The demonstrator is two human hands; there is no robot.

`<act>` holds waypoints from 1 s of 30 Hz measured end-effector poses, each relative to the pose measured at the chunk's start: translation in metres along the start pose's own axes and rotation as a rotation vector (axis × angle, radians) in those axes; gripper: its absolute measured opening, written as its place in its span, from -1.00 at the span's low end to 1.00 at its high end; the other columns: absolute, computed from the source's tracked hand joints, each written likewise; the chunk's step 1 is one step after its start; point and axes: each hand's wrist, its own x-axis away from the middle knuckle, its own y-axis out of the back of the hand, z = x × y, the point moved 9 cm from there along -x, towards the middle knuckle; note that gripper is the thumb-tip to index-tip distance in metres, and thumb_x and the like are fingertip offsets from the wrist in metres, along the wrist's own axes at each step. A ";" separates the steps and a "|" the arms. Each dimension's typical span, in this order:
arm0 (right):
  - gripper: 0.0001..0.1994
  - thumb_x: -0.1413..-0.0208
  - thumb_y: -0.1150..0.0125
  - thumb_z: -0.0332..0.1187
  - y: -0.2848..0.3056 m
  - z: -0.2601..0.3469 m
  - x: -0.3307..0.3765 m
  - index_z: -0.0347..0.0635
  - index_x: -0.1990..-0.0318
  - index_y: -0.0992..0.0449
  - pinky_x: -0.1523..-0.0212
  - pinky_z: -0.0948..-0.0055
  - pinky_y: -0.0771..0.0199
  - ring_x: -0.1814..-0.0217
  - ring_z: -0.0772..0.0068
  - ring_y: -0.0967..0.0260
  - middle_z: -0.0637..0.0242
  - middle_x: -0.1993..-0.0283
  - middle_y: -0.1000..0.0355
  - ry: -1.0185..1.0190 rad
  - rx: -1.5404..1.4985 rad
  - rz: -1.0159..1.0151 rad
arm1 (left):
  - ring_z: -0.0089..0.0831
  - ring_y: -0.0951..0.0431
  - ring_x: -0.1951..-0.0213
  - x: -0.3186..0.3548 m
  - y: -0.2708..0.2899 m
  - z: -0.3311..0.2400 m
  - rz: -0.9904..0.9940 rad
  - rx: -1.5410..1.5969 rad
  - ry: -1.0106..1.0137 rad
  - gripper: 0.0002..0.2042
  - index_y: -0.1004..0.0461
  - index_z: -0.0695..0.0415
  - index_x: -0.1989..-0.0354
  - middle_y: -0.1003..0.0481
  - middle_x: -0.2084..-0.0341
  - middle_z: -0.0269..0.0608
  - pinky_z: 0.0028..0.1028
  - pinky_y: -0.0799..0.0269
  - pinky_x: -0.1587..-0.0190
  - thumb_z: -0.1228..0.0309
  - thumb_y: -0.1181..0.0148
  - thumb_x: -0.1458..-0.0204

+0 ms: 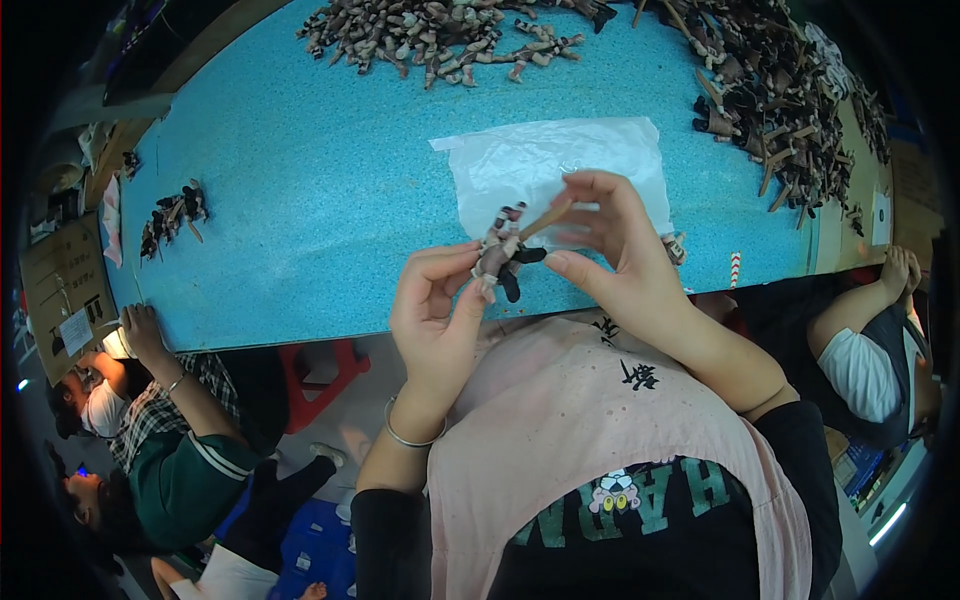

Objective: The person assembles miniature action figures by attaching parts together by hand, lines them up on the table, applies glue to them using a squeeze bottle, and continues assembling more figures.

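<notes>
My left hand [435,310] pinches a small toy figurine [495,255] over the table's front edge. The figurine has a greyish-brown body, black boots and a long tan paddle-like piece [545,218] sticking out toward the right. Close beside it is my right hand [615,235], thumb and fingers apart and partly blurred. Its thumb tip is near a black boot and its fingers are near the tan piece; whether they touch I cannot tell. Beneath and beyond the hands lies a translucent plastic sheet or bag [550,150].
Figurine parts are heaped at the far middle [410,35], with a larger dark pile of figurines [770,120] at the far right. A few figurines [175,218] lie at left on the blue table [320,200]. Co-workers sit at both sides; a red stool [325,380] stands at lower left.
</notes>
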 end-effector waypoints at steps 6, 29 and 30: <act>-0.71 -0.31 0.03 -0.21 -0.033 -0.012 0.003 -0.30 0.26 -0.41 0.25 0.52 -0.42 0.33 0.56 -0.39 0.36 0.39 -0.41 -0.305 -0.305 0.342 | -0.35 -0.47 0.06 0.009 0.005 -0.014 0.007 -0.168 -0.040 -0.83 -0.42 0.33 0.17 -0.39 0.10 -0.01 -0.42 -0.42 -0.04 0.64 -0.15 -0.04; -0.71 -0.02 -0.33 -0.41 -0.075 0.014 -0.010 -0.23 0.17 -0.33 -0.04 0.44 -0.31 0.07 0.52 -0.26 0.35 0.15 -0.28 -0.067 0.028 0.499 | -0.42 -0.36 -0.01 -0.003 0.020 -0.008 0.023 0.335 0.122 -0.63 -0.29 0.22 0.01 -0.33 0.04 -0.16 -0.41 -0.32 -0.06 0.49 -0.25 -0.03; -0.70 -0.01 -0.32 -0.44 -0.076 0.015 -0.012 -0.22 0.16 -0.33 -0.05 0.42 -0.31 0.04 0.51 -0.27 0.34 0.14 -0.29 -0.071 -0.003 0.475 | -0.40 -0.34 -0.04 -0.003 0.025 -0.015 0.010 0.243 0.051 -0.57 -0.27 0.22 -0.02 -0.33 0.04 -0.16 -0.39 -0.27 -0.09 0.43 -0.28 -0.01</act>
